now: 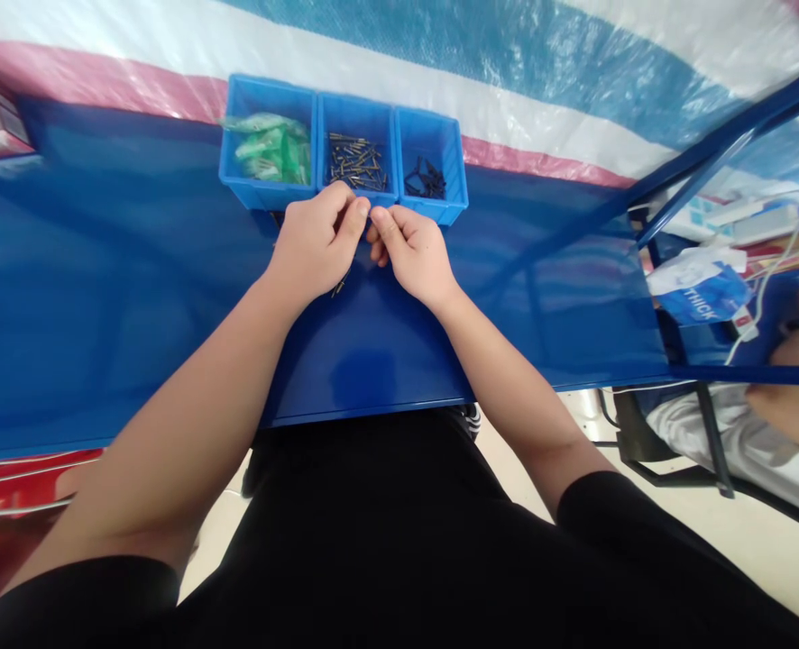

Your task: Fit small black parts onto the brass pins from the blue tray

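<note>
Where the left hand [315,245] and right hand [411,255] meet, both are curled, fingertips pinched together — on what, too small to tell — right beside the screw bin [356,97].

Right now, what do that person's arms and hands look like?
Both the left hand and right hand are bare: no gloves, rings or watch show. The forearms are bare too. Black sleeves cover only the upper arms.

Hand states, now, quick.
Left hand: closed, fingertips meeting the right's; held thing too small to tell.
Right hand: closed, pinching; held thing hidden.
</note>
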{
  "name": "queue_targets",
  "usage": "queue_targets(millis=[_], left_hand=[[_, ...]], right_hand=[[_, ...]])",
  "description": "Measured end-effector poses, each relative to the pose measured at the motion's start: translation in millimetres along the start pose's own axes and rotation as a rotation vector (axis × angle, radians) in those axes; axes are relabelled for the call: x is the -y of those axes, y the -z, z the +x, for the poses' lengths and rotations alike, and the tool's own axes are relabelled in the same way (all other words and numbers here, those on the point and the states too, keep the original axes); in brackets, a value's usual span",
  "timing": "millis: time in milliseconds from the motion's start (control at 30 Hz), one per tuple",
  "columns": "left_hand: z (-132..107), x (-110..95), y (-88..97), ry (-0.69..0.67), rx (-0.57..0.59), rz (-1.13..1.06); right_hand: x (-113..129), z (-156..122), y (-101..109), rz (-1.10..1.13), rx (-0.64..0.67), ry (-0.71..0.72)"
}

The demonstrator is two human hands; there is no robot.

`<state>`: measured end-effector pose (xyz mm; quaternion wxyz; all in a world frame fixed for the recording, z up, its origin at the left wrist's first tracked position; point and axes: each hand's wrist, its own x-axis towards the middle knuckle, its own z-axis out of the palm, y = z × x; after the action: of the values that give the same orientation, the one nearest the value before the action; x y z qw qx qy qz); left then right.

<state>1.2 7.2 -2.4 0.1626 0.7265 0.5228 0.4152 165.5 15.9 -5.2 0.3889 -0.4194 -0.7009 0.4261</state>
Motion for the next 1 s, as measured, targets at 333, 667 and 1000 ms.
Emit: queue_targets(millis=[333, 667, 1000], left_hand=[[-1.6, 0.1, -2.8, 0.021, -0.016, -0.037], [-2.1, -3.8, -2.5, 0.061, -0.027, -0.063], [-3.4, -8.2, 1.0, 0.001, 0.079, -0.079]], right_hand=[[-0.6, 0.6, 1.2, -0.008, -0.038, -0.001], [0.1, -0.5, 0.9, 0.027, -0.093, 0.036], [8.5, -0.8, 4.4, 0.038, -0.105, -0.102]])
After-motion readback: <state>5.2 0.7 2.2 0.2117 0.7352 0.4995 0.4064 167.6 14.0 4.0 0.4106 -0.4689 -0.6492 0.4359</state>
